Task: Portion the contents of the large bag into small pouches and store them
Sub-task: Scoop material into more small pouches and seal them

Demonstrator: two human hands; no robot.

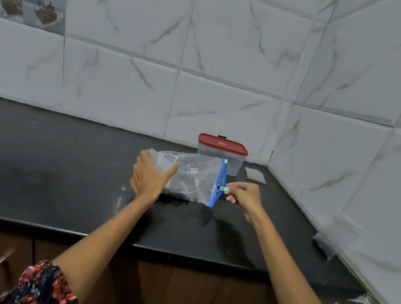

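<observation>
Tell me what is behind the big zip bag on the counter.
Behind the large bag stands a clear container with a red lid; the bag covers its lower left part. Its contents cannot be made out.

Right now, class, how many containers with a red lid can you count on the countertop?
1. The red-lidded container stands at the back of the black countertop near the wall corner, just behind the large zip bag. None other shows.
</observation>
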